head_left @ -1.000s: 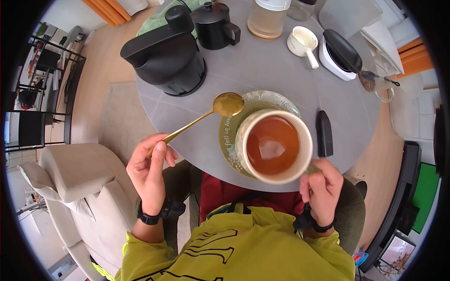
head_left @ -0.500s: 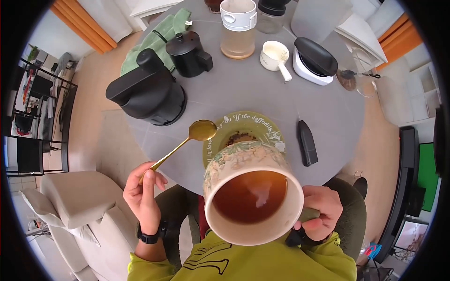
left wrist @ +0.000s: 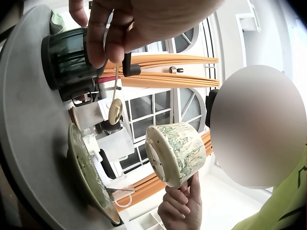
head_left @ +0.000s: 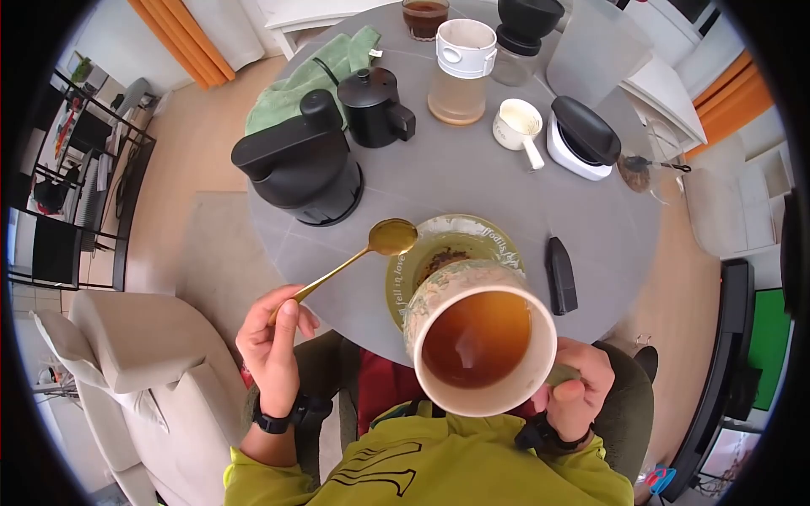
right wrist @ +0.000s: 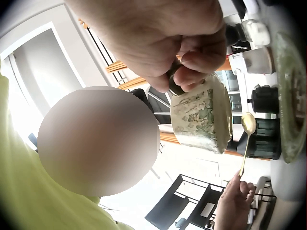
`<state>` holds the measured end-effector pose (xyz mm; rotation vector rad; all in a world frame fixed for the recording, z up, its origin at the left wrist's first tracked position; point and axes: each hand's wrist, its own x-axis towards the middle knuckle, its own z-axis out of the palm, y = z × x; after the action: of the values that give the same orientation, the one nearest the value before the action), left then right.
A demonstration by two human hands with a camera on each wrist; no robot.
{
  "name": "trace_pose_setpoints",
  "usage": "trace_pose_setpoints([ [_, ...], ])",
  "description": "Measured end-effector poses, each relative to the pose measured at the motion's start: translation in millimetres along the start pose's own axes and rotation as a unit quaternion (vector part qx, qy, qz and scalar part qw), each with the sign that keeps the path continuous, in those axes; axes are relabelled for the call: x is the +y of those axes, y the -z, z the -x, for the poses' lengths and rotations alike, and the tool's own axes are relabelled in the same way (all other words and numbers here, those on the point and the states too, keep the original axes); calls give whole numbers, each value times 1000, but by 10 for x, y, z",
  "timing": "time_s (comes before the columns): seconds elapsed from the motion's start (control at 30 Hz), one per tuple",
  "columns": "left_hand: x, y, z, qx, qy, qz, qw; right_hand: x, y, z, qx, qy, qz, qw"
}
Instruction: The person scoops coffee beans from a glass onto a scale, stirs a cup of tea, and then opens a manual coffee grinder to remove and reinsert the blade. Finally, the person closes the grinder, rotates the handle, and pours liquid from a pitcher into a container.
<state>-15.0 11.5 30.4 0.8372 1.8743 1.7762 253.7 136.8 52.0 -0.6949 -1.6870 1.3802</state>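
My right hand (head_left: pixel 582 379) grips the green handle of a large floral mug (head_left: pixel 451 282) of clear brown tea (head_left: pixel 477 341). In the left wrist view the mug (left wrist: pixel 177 148) is lifted well clear of the table, its base facing the saucer side. Between thumb and fingers, my left hand (head_left: pixel 274 337) pinches a gold spoon (head_left: pixel 393 237) by the end of its handle. The spoon's bowl overlaps the left edge of a green lettered saucer (head_left: pixel 401 291) in the head view. Dark crumbs (head_left: pixel 447 255) lie on that saucer.
A black lidded appliance (head_left: pixel 299 169) and black pitcher (head_left: pixel 371 110) stand at the left, by a green towel (head_left: pixel 278 101). Farther back are a glass carafe (head_left: pixel 457 97), a cream handled cup (head_left: pixel 516 126) and a white scale (head_left: pixel 578 156). A black pen-like object (head_left: pixel 560 278) lies right of the saucer.
The mug has risen off the saucer toward the person and tipped, exposing the crumbs; since half a second ago it has drawn back slightly. The left hand still holds the spoon.
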Motion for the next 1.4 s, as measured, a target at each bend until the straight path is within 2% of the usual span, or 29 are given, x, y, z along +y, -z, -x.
trace_pose_setpoints([
  [0.1,11,-8,14,9,9,0,1000,-14,4,4,14,-34,-9,999],
  [0.23,36,1,25,18,4,0,1000,39,-47,1,80,-80,-78,991],
  [0.3,53,-2,31,2,-23,7,1000,110,-51,-8,71,-79,-76,991],
  [0.37,77,-15,50,18,-18,7,1000,136,-81,-29,107,-92,-66,988],
  [0.43,93,-14,49,-1,-37,16,999,196,-80,-45,79,-90,-80,990],
  [0.8,168,33,84,-25,-50,27,998,473,-217,9,72,-178,-107,976],
  [1.4,129,32,96,-43,-45,14,998,522,-221,9,33,-193,-75,978],
])
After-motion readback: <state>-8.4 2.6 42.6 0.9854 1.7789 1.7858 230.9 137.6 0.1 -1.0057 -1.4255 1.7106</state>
